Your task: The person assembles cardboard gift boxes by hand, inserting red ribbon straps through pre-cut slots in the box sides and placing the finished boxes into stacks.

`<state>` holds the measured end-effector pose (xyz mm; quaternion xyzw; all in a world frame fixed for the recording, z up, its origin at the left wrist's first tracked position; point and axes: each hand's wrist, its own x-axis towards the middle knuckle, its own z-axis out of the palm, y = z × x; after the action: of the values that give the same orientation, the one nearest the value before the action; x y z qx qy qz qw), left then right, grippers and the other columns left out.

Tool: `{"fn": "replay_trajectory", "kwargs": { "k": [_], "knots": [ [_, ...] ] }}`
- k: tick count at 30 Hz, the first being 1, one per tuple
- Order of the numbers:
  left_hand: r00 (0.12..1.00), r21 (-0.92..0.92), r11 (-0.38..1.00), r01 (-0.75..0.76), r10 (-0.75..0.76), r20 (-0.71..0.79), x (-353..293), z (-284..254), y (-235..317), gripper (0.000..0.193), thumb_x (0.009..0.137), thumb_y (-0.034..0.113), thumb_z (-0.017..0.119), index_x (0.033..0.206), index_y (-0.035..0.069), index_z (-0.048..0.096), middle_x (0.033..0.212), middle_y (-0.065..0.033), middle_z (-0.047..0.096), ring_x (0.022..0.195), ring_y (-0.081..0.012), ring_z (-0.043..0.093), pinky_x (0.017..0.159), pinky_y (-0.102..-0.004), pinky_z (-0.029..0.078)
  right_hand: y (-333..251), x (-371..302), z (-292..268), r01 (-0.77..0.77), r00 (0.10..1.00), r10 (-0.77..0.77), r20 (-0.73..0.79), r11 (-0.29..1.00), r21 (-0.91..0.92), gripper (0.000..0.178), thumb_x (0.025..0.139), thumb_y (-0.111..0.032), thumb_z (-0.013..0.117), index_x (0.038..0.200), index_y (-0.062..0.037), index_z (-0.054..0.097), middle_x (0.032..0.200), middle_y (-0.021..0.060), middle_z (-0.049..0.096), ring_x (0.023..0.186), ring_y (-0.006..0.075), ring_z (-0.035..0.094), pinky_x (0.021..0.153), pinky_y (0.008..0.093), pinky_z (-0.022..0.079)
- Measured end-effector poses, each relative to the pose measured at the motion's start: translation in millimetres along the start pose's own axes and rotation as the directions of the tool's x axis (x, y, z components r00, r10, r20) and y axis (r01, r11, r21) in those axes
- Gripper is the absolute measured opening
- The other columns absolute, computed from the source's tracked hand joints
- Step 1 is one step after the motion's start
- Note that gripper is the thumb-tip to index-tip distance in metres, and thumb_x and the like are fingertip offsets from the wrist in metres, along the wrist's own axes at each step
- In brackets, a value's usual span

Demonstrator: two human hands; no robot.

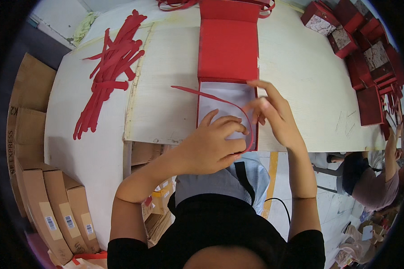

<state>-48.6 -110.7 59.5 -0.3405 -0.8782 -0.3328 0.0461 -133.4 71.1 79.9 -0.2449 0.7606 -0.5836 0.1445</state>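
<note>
An open red box [255,114] with a white inside lies in front of me on the table, its red lid [229,49] folded back away from me. A thin red ribbon [220,99] arcs across the box, one end loose past the left wall, the other running down to my left thumb. My left hand [220,141] reaches over the box's near left part, fingers curled, thumb and finger closed on the ribbon. Over the right wall is my right hand [274,112], slightly blurred, its fingers apart. One fingertip lies close to the ribbon; whether they touch I cannot tell.
A pile of red ribbon strips [107,76] lies on the table at the left. Several red boxes [363,58] are stacked at the far right. Brown cartons [42,210] stand on the left, and another person [377,184] sits at the right. More red ribbon [177,5] lies beyond the lid.
</note>
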Motion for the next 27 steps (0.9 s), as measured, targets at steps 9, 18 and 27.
{"fn": "replay_trajectory", "kwargs": {
  "k": [9, 18, 27],
  "knots": [
    [0.999, 0.235, 0.972, -0.006, -0.005, 0.049, -3, 19, 5, 0.012, 0.070, 0.018, 0.062, 0.080, 0.013, 0.057, 0.095, -0.0040, 0.059, 0.092, -0.0220, 0.058, 0.085, -0.0380, 0.044, -1, 30, 14, 0.227, 0.957, -0.200, 0.210, 0.968, -0.112, 0.039, 0.082, 0.002, 0.052, 0.121, 0.0003, 0.048, 0.073, 0.0115, 0.061, 0.052, 0.0149, 0.058, 0.049, 0.0250, 0.046],
    [0.990, 0.201, 0.980, -0.013, -0.015, 0.140, -1, 13, 3, 0.007, 0.070, 0.015, 0.062, 0.075, 0.012, 0.058, 0.091, -0.0015, 0.060, 0.087, -0.0194, 0.058, 0.072, -0.0343, 0.046, 29, -22, -44, 0.148, 0.979, 0.029, -0.203, 0.587, 0.796, 0.053, 0.097, -0.043, 0.028, 0.138, -0.0082, 0.028, 0.064, 0.0048, 0.048, 0.035, 0.0058, 0.027, 0.030, 0.0182, 0.023],
    [0.980, 0.181, 0.983, -0.045, 0.008, 0.200, 2, 10, 3, 0.006, 0.068, 0.012, 0.061, 0.068, 0.008, 0.058, 0.095, -0.0059, 0.060, 0.091, -0.0216, 0.057, 0.074, -0.0351, 0.046, 75, -47, -37, 0.305, 0.940, 0.087, -0.329, 0.214, 0.928, 0.056, 0.098, -0.042, 0.028, 0.137, -0.0016, 0.033, 0.084, 0.0052, 0.047, 0.059, 0.0102, 0.038, 0.047, 0.0188, 0.038]
  ]
}}
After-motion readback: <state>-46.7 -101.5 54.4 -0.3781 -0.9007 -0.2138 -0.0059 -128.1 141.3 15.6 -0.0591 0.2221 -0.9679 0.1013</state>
